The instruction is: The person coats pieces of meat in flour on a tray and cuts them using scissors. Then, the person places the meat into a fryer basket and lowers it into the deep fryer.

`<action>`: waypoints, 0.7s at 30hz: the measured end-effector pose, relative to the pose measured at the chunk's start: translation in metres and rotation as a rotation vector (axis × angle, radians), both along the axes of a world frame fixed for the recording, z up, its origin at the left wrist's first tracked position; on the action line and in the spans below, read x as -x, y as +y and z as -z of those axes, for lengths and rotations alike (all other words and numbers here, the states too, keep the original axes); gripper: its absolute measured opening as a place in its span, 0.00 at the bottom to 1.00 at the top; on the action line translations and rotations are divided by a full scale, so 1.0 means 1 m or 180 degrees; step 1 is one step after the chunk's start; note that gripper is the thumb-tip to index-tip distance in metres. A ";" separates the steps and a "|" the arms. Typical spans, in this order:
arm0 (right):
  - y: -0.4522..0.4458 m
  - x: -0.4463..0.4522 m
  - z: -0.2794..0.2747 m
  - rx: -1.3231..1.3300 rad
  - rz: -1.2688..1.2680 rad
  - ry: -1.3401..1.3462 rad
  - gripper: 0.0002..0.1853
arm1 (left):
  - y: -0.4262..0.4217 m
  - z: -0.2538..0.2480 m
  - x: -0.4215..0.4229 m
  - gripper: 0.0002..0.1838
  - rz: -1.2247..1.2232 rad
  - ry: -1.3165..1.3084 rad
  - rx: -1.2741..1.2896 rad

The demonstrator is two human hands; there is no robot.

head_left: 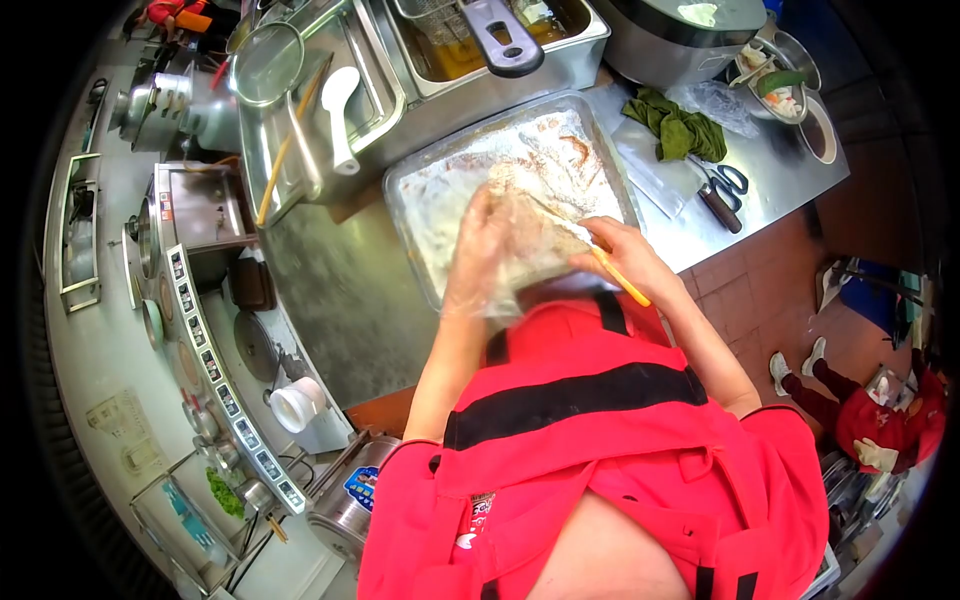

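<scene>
Over a metal tray (415,262) coated with white flour, my two hands work close together. My left hand (478,245), smeared by motion, is closed on a clear plastic bag (530,240) that looks dusted with white powder. My right hand (632,258) is closed around a slim yellow-handled tool (620,275), its handle pointing toward my body. The tool's far end reaches toward the bag and is coated white, so its kind cannot be made out. Whether something sits inside the bag is unclear.
A deep fryer (575,50) with a basket handle (500,40) stands behind the tray. Left of it lie a white rice paddle (340,115) and a strainer (268,65). Scissors (728,185) and a green cloth (675,125) lie right. Another person (890,425) is at far right.
</scene>
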State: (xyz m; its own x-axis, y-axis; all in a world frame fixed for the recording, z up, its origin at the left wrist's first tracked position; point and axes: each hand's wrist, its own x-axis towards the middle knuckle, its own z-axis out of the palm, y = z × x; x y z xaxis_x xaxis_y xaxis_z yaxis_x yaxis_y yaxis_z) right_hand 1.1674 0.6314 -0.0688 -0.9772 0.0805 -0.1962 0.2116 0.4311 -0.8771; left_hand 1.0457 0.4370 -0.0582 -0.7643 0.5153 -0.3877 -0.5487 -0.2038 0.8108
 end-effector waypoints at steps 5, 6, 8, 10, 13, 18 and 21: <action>-0.004 0.004 0.002 0.0356 -0.0022 -0.0211 0.32 | 0.004 0.008 -0.006 0.25 -0.0141 -0.0125 -0.0085; -0.005 0.006 0.003 0.0394 -0.0002 -0.0241 0.32 | 0.008 -0.007 -0.008 0.26 -0.0080 -0.0153 -0.0124; -0.007 0.008 0.004 0.0551 0.0044 -0.0320 0.33 | 0.012 -0.021 -0.010 0.28 0.0021 -0.0137 -0.0135; -0.008 0.010 0.005 0.0670 0.0064 -0.0365 0.33 | 0.013 -0.025 -0.010 0.31 0.0098 -0.0049 -0.0080; -0.009 0.012 0.007 0.0737 0.0057 -0.0353 0.34 | 0.012 -0.021 -0.008 0.33 0.0272 -0.0034 -0.0017; -0.008 0.015 0.004 0.0899 0.0105 -0.0310 0.32 | 0.019 -0.026 -0.010 0.32 0.0688 0.0037 -0.0049; -0.006 0.014 0.010 0.0873 0.0109 -0.0278 0.31 | 0.019 -0.029 -0.008 0.30 0.0843 0.0010 0.0057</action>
